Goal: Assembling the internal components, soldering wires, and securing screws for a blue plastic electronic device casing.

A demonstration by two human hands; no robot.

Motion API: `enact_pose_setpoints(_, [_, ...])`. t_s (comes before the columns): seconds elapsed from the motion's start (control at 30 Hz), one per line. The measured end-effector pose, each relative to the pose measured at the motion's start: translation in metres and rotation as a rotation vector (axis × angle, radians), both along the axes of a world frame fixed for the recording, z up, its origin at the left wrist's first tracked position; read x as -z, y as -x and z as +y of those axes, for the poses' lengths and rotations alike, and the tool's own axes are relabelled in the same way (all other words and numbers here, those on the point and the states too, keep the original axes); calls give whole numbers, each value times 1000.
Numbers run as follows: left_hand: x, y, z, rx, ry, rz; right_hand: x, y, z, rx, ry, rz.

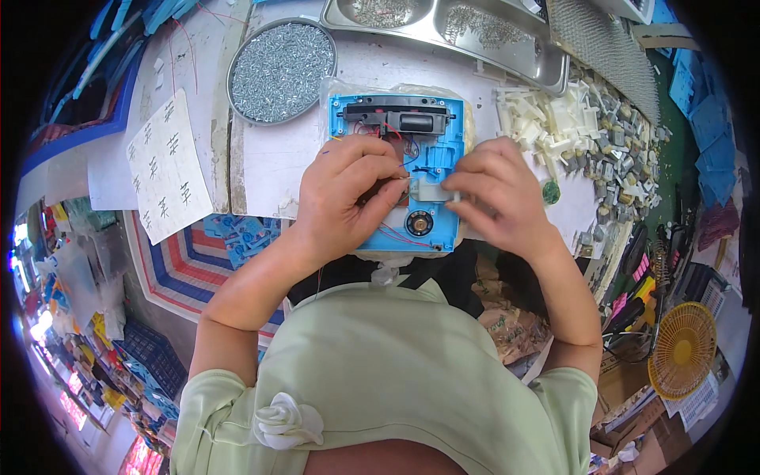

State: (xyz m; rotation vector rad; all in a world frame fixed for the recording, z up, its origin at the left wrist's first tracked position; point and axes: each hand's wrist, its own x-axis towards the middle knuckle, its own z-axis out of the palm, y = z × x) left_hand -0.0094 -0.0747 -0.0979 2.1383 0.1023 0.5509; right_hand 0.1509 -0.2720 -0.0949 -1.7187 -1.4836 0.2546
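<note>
A light-blue plastic housing (448,231) lies in front of me on a padded, plastic-wrapped block. Across its far end runs a black module (396,119). Thin red and blue wires (412,149) loop inside it, and a small round speaker (419,223) sits near its front. My right hand (507,198) pinches the right end of a whitish plastic block (430,191) in the housing. My left hand (348,194) is closed, thumb against forefinger, at the block's left end; whatever lies between those fingertips is too small to make out.
A round tray of small metal pieces (283,71) stands far left, a steel compartment tray (443,59) beyond the housing. White plastic parts (554,123) and grey metal-looking parts (621,134) are heaped at right. A handwritten sheet (169,166) lies left; a yellow round fan guard (682,350) stands lower right.
</note>
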Motion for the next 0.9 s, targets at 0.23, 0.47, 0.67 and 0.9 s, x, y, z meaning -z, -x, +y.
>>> enact_pose_setpoints(0.23, [-1, -1, 2, 22, -35, 36, -23, 25, 5, 33, 274, -209])
enact_pose_setpoints(0.47, [-7, 4, 3, 92, -73, 14, -28, 31, -36, 358, 83, -173])
enact_pose_setpoints(0.67, [-44, 20, 4, 127, -71, 7, -3, -34, -143, 1155, 446, -542])
enact_pose_setpoints(0.9, [-98, -9, -8, 241, -219, -127, -19, -38, -144, 1022, 354, -479])
